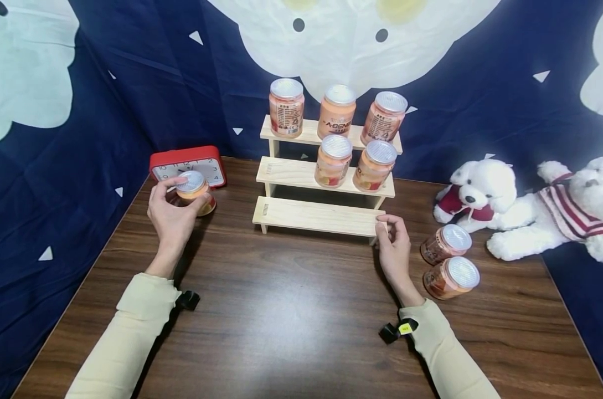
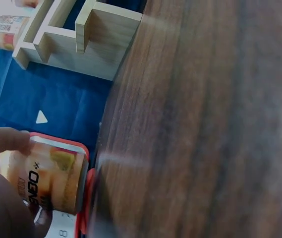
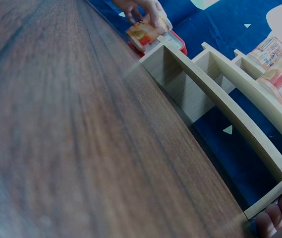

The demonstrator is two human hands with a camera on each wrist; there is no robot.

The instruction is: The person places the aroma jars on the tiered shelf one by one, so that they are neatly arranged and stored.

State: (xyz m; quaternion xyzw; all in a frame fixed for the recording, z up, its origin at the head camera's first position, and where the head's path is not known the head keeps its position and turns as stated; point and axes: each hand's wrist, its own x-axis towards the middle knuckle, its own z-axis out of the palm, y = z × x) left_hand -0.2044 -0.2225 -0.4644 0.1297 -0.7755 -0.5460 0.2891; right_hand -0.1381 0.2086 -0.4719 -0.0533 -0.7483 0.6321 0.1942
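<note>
The jar (image 1: 195, 186), gripped by your left hand (image 1: 173, 217), is just in front of the red clock (image 1: 207, 160); your right hand (image 1: 395, 244) pinches the wooden rack (image 1: 290, 171) by the right end of its lowest step (image 1: 316, 215).

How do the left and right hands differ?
Left hand pinches a silver-lidded jar; right hand grips the right end of the bottom wooden tier.
Left hand is beside the red alarm clock; right hand is nearer the white plush toys.
Both extend from cream sleeves.
</note>
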